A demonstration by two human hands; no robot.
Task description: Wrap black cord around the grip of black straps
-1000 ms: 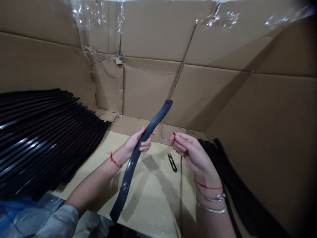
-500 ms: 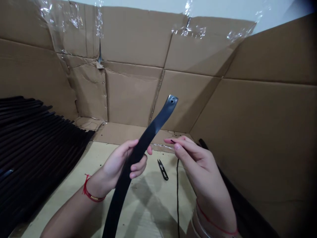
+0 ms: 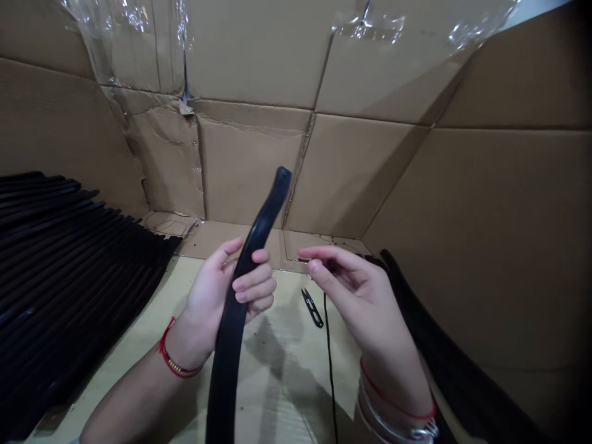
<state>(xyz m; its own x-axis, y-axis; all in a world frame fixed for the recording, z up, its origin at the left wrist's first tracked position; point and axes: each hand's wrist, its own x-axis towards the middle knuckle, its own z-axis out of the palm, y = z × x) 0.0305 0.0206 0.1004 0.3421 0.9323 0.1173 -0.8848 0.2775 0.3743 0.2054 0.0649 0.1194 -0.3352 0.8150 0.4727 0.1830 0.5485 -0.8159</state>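
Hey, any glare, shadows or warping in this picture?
Head view: glare on the clear tape atop the cardboard wall; the left hand and its black strap cast soft shadows on the table; right corners go dark; the wall's creases bow, a wide-lens warp; the right hand and its thin cord look sharp.

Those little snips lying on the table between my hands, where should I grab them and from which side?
I'd pinch the snips by the wider closed end nearest you, from above, fingers across their sides. They lie flat on the table with the forked tips pointing away. The cord hangs just right of them, so come from the left.
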